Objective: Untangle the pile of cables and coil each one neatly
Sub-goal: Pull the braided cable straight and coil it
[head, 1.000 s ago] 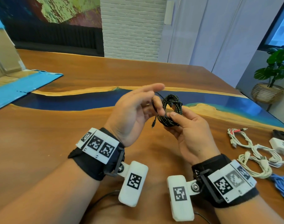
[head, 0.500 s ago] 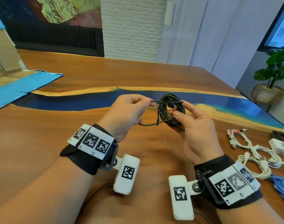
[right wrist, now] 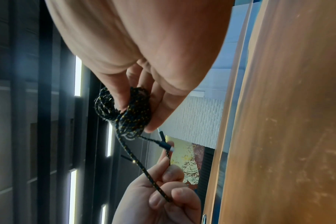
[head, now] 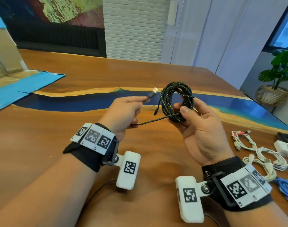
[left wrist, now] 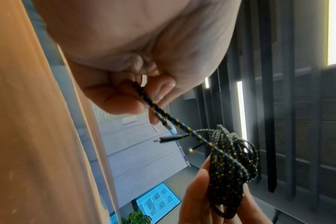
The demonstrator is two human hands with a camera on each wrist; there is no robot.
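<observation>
Left hand [head: 123, 112] pulled cable end [head: 149, 96] out; right hand [head: 200, 128] pinching coil [head: 176, 100].

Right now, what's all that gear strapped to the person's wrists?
Both forearms are bare. Each wrist wears a black fabric band carrying white plates printed with black square codes. A white rounded camera pod, also code-marked, hangs from each band on a bracket, with thin black cables trailing.

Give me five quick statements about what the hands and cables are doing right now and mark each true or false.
1. The right hand holds the coiled black braided cable. True.
2. The left hand is empty. False: it pinches the cable's loose end near the plug.
3. The coil rests on the table. False: it is held above it.
4. White cables lie on the table at the right. True.
5. A blue cable lies beside them. True.
</observation>
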